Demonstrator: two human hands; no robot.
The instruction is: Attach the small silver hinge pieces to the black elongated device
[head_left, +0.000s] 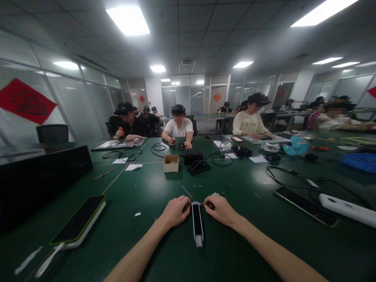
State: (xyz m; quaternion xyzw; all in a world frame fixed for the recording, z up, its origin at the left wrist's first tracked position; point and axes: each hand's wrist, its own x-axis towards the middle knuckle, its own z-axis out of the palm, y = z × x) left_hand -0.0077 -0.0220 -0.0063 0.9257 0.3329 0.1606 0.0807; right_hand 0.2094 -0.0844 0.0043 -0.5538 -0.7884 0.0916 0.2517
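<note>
On the green table in front of me lies a slim device with a white frame, a black middle and a pale plug-like end [197, 225], pointing towards me. At its far left corner is my left hand [177, 210], its fingers curled and pinched together. My right hand [219, 208] is closed in the same way at the far right corner. Something small and dark shows at the fingertips on both sides, too small to name. Just beyond my right hand lie small bits [222, 192] that I cannot identify.
A cardboard box [170, 163] and a black box [192, 156] stand ahead. To the left lie a phone in a green-edged case [80, 220] and a dark monitor-like panel [44, 184]. A phone [305, 205], cables and a blue tray [360, 162] are right. Several people sit opposite.
</note>
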